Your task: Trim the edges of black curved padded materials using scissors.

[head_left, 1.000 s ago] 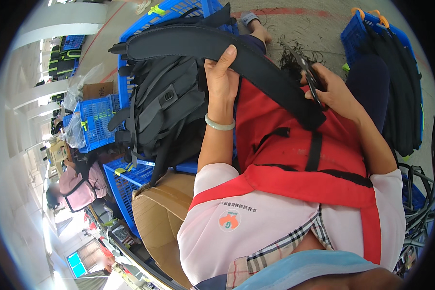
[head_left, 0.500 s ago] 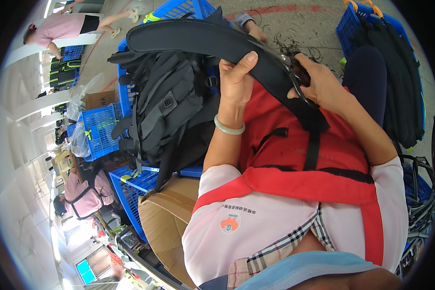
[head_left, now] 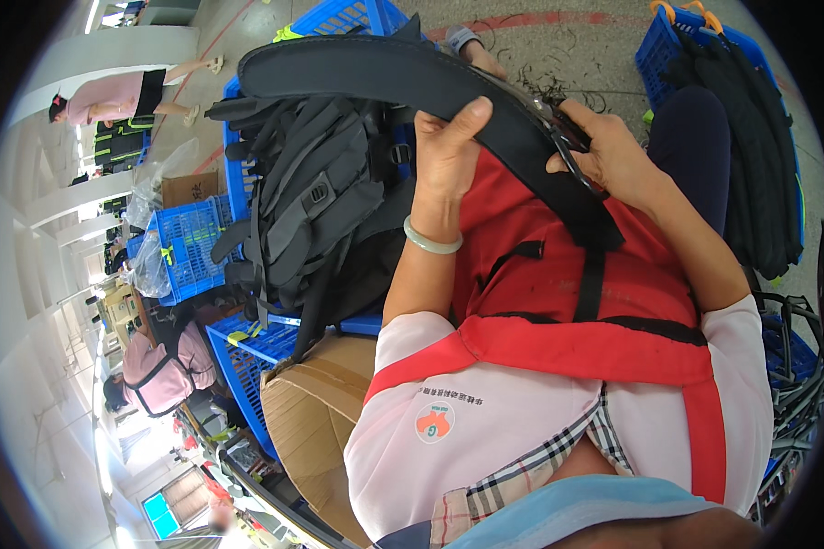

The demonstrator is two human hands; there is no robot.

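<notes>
A long, curved black padded strap [head_left: 375, 78] stretches across my lap, its wide rounded end out to the left and its narrow end down on my red apron [head_left: 531, 293]. Around its middle my left hand [head_left: 450, 146] is closed, thumb on top and the fingers hidden underneath. My right hand [head_left: 609, 151] is closed on a pair of scissors [head_left: 568, 151] with dark handles. The scissors' metal blades lie along the strap's far edge; their tips are hard to make out.
Left of me, similar black straps [head_left: 311, 201] heap over a blue crate [head_left: 238, 174]. An open cardboard box [head_left: 311, 430] stands nearer. At right, another blue crate [head_left: 655, 55] holds black pieces [head_left: 751, 146]. Dark scraps [head_left: 568, 69] litter the floor. People in pink [head_left: 110, 96] are farther left.
My right hand and the scissors have shifted very slightly along the strap's edge. The left hand keeps its hold. A person at the far left has walked a little.
</notes>
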